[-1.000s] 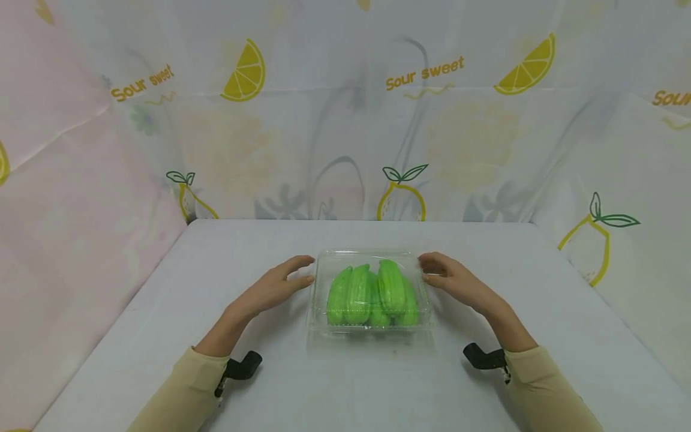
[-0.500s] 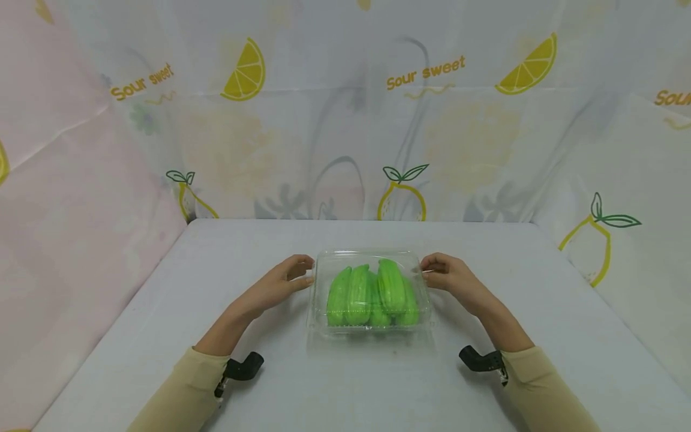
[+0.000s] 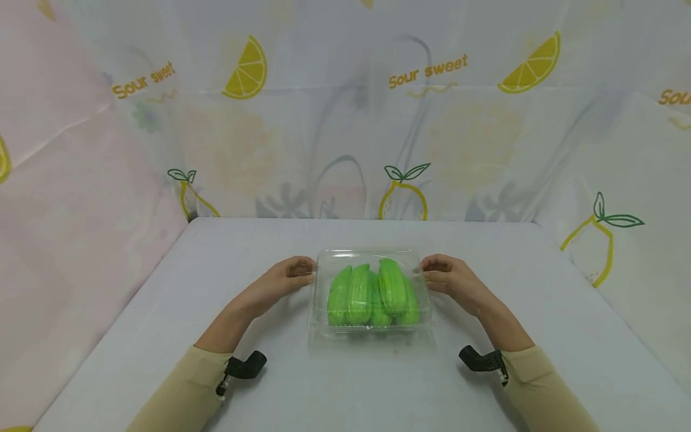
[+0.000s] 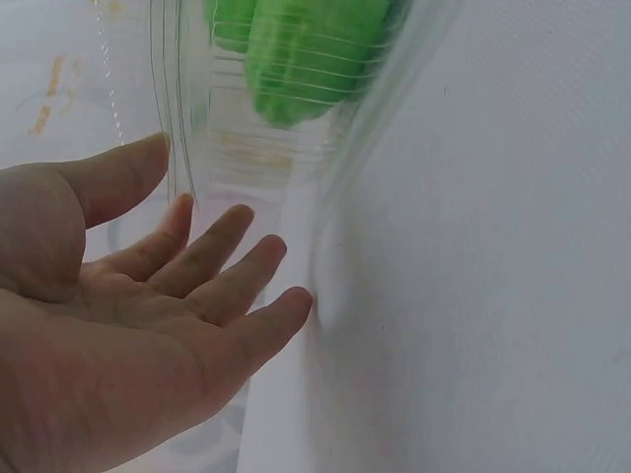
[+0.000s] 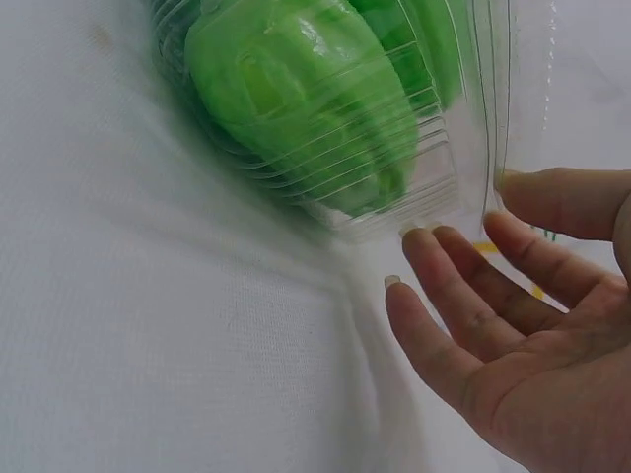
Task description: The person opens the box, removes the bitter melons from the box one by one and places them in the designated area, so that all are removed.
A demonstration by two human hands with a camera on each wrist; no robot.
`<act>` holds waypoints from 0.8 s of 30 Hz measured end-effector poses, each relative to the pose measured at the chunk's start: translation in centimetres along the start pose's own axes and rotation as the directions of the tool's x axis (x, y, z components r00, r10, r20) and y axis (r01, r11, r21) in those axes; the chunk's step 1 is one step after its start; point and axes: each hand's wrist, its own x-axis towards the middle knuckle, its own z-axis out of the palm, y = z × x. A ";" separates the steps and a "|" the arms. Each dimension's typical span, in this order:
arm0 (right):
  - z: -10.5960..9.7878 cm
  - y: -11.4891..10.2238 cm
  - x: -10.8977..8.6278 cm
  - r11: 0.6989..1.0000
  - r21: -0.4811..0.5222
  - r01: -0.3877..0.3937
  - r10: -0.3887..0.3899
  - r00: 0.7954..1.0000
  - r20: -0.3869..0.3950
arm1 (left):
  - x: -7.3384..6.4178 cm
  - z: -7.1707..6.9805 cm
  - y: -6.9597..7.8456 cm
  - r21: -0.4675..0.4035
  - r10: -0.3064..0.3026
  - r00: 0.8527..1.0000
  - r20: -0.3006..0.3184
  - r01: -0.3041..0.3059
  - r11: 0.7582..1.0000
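Note:
A clear plastic clamshell box [image 3: 372,336] with its lid down stands in the middle of the white table. Inside lie several bright green ribbed fruits or vegetables [image 3: 358,294], like small gourds or star fruit; their exact kind is unclear. At the box's left side is my left hand [image 3: 275,285]; in the left wrist view its thumb lies by the rim, the fingers spread loosely below. Opposite it, my right hand [image 3: 459,285] has thumb and index fingertips at the rim in the right wrist view, the other fingers loosely bent. How firmly either hand touches is hard to tell.
White cloth covers the table [image 3: 372,390], which ends at a back edge. Fabric [image 3: 335,120] printed with lemons and lettering hangs behind and at both sides. A black wrist camera mount [image 3: 245,365] sits at the left cuff, another mount [image 3: 480,359] at the right cuff.
Both hands' thumbs and fingers have drawn a little closer together at the box's sides. The box and its green contents have stayed in place.

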 end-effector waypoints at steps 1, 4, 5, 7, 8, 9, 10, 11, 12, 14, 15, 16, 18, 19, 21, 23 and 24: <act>0.0 0.0 0.0 1.000 0.011 -0.006 0.006 1.000 0.006 | 0.0 0.0 0.0 -0.008 -0.007 1.000 0.000 0.007 1.000; -0.2 0.1 0.0 0.999 0.025 -0.027 0.027 0.999 0.028 | 0.0 0.1 0.0 -0.018 -0.013 1.000 -0.006 0.013 1.000; -0.2 0.1 0.0 0.999 0.028 -0.037 0.036 0.999 0.036 | 0.0 0.1 0.0 -0.025 -0.017 1.000 -0.008 0.016 1.000; -0.4 0.1 0.1 0.999 0.021 -0.049 0.048 0.997 0.055 | -0.1 0.1 0.0 -0.039 -0.021 1.000 -0.007 0.021 0.999; -0.5 0.1 0.1 0.998 0.017 -0.056 0.055 0.996 0.063 | -0.1 0.1 0.0 -0.046 -0.019 1.000 -0.003 0.019 0.999; -0.5 0.1 0.1 0.998 0.012 -0.063 0.062 0.996 0.072 | -0.1 0.1 0.0 -0.056 -0.018 1.000 0.003 0.018 0.998; -0.6 0.0 0.1 0.998 0.009 -0.069 0.068 0.994 0.084 | -0.1 0.1 0.0 -0.070 -0.023 1.000 0.007 0.023 0.997; -0.7 0.0 0.1 0.997 0.002 -0.074 0.073 0.992 0.099 | -0.1 0.0 -0.1 -0.078 -0.022 1.000 0.014 0.023 0.997; -0.8 0.0 0.1 0.997 -0.006 -0.078 0.078 0.991 0.111 | -0.1 0.0 -0.1 -0.084 -0.023 0.999 0.025 0.025 0.996; -1.0 -0.1 0.1 0.996 -0.020 -0.092 0.094 0.987 0.132 | -0.2 -0.1 0.0 -0.103 -0.032 0.998 0.046 0.037 0.994; -1.1 -0.1 0.1 0.995 -0.028 -0.096 0.099 0.984 0.145 | -0.2 -0.1 0.0 -0.112 -0.040 0.997 0.060 0.047 0.993; -1.2 -0.1 0.0 0.994 -0.033 -0.099 0.103 0.982 0.156 | -0.2 -0.2 0.1 -0.120 -0.048 0.996 0.073 0.056 0.991; -1.3 -0.2 0.0 0.994 -0.038 -0.107 0.112 0.979 0.172 | -0.2 -0.2 0.2 -0.132 -0.059 0.993 0.105 0.073 0.989; -1.4 -0.2 -0.1 0.993 -0.036 -0.108 0.113 0.977 0.183 | -0.2 -0.2 0.2 -0.137 -0.060 0.991 0.124 0.077 0.988; -1.5 -0.2 -0.1 0.994 -0.027 -0.110 0.114 0.971 0.208 | -0.2 -0.3 0.3 -0.143 -0.060 0.985 0.164 0.084 0.986; -1.6 -0.2 -0.2 0.993 -0.021 -0.117 0.119 0.964 0.236 | -0.3 -0.3 0.3 -0.138 -0.056 0.977 0.206 0.086 0.987; -1.7 -0.2 -0.2 0.992 -0.022 -0.122 0.123 0.960 0.250 | -0.3 -0.3 0.3 -0.130 -0.061 0.973 0.223 0.092 0.987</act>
